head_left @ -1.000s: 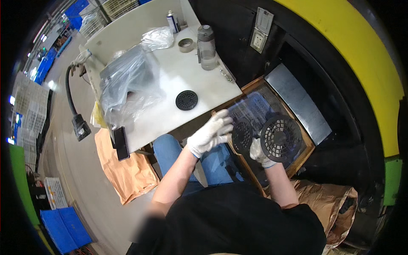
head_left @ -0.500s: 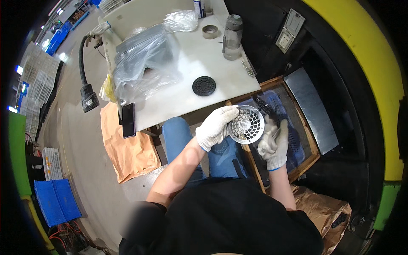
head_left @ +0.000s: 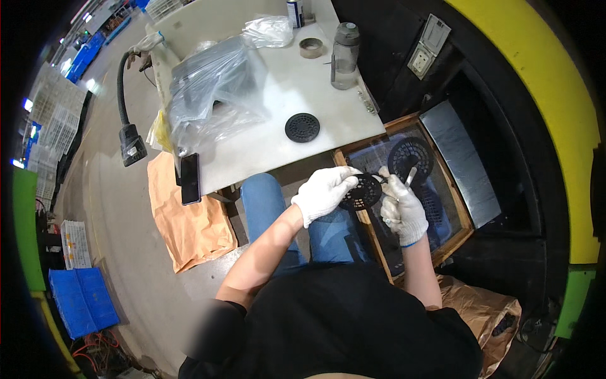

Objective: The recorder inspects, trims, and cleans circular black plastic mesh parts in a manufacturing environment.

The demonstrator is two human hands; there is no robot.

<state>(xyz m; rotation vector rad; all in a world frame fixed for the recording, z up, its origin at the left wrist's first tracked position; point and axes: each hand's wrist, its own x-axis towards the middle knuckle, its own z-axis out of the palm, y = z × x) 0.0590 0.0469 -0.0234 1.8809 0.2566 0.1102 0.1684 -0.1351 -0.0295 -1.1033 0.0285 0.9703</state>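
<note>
My left hand (head_left: 325,194), in a white knit glove, pinches a round black grate (head_left: 361,192) by its left edge, above my lap. At the grate's right edge is my gloved right hand (head_left: 405,215), its fingers closed round a slim tool with a pale handle (head_left: 411,176). The tool's working end is too small to make out. Just beyond the right hand, a larger round black grate (head_left: 410,158) shows over the wooden-framed tray (head_left: 454,243). Another round black grate (head_left: 302,127) lies flat near the front of the white table.
On the white table (head_left: 278,142) are clear plastic bags (head_left: 214,88), a tape roll (head_left: 310,48), a drinking bottle (head_left: 345,57) and a phone (head_left: 190,179) at the left edge. Brown paper (head_left: 189,221) lies on the floor at left. A brown bag (head_left: 480,316) stands at lower right.
The left hand's grate has tilted from a bright, shiny look to black. My right hand, blurred before, has come up beside its edge. The larger grate now shows clearly beyond it.
</note>
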